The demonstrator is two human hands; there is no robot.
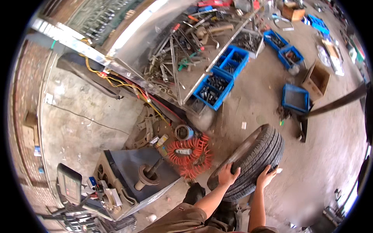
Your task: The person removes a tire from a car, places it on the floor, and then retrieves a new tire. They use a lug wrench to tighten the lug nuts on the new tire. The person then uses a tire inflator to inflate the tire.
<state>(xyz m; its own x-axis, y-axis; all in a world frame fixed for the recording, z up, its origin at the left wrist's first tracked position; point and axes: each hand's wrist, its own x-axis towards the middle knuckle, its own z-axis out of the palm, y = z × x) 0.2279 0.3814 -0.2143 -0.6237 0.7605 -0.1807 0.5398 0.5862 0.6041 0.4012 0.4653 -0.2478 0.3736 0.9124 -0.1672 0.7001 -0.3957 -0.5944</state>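
A black tyre [259, 155] stands tilted in front of me, its grooved tread turned toward my right. My left hand [228, 175] grips its near left edge, thumb on the tread and fingers curled over the side. Against the tread on the other side, my right hand [265, 177] presses with its fingers bent round it. The tyre's left side is seen at a steep slant, so whether a rim sits inside is hard to tell. To my left is a grey wheel balancer [128, 163] with a bare shaft and a cone [148, 177] on it.
A red coiled air hose [198, 165] lies on the floor between balancer and tyre, near a blue can [183, 132]. Ahead stands a workbench heaped with hand tools [182, 50], blue parts bins [213, 87] along its edge. A cardboard box [316, 81] and blue crate [295, 98] sit at right.
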